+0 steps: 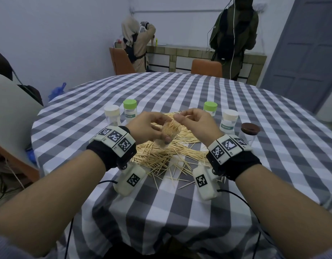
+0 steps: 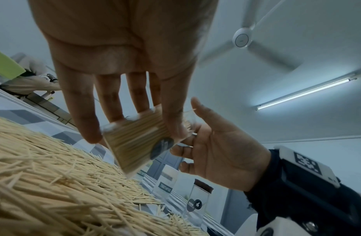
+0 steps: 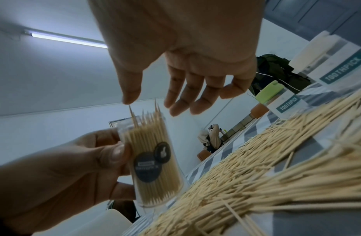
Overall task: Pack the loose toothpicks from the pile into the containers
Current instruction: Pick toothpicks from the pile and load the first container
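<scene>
My left hand (image 1: 152, 126) grips a clear container (image 1: 168, 135) packed with upright toothpicks and holds it tilted above the toothpick pile (image 1: 161, 156). The container (image 3: 155, 159) has no lid and carries a dark round label; its toothpick tips stick out of the mouth. My right hand (image 1: 193, 120) hovers just over that mouth with fingers (image 3: 181, 102) loosely spread, and the thumb tip touches one protruding toothpick. In the left wrist view the left hand's fingers (image 2: 171, 111) wrap the container (image 2: 135, 140), with the right hand (image 2: 222, 151) beside it. The pile (image 3: 276, 159) spreads over the checked tablecloth.
Behind the pile stand a white-lidded container (image 1: 111, 114) and a green-lidded one (image 1: 130, 110) on the left. On the right stand a green-lidded one (image 1: 210, 108), a white-lidded one (image 1: 229, 120) and a brown-lidded jar (image 1: 249, 133). Two people stand at the far counter, beyond orange chairs (image 1: 206, 68).
</scene>
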